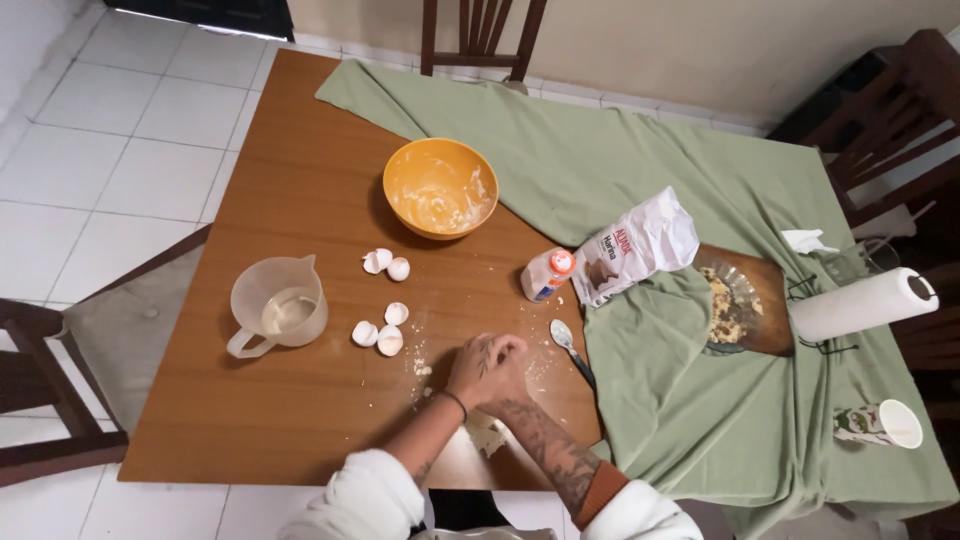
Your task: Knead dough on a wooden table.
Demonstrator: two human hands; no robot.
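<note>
The table (300,180) is carrying everything, half of it under a green cloth (600,150) that is hanging loose and rumpled over the far and right sides. A tug on that cloth, from a sleeve or an elbow, is likely to drag along what is sitting on it: the paper towel roll (862,303), the glass plate (735,300) of crumbly food, the patterned cup (880,423) near the edge.

The orange bowl (441,187), smeared inside with batter, is standing on bare wood and looking safe. The clear jug (278,304) is sitting well to the left, apart from the hands. The flour bag (632,248) is leaning open on the cloth's fold, touching the small bottle (547,274) with the orange cap; a knock there is liable to spill flour across the wood.

The left hand (470,372) and right hand (505,372) are pressing together, both curled shut, over a pale lump on the floured patch close to the near edge. I cannot tell whether they are gripping dough or only each other. Working so near the edge is risking bits dropping off; a scrap of dough (487,434) is already lying there.

The spoon (570,348) is lying just beside the right hand, easy to flick. The eggshells (383,300), scattered between jug and hands, are apt to shed fragments into the flour.
</note>
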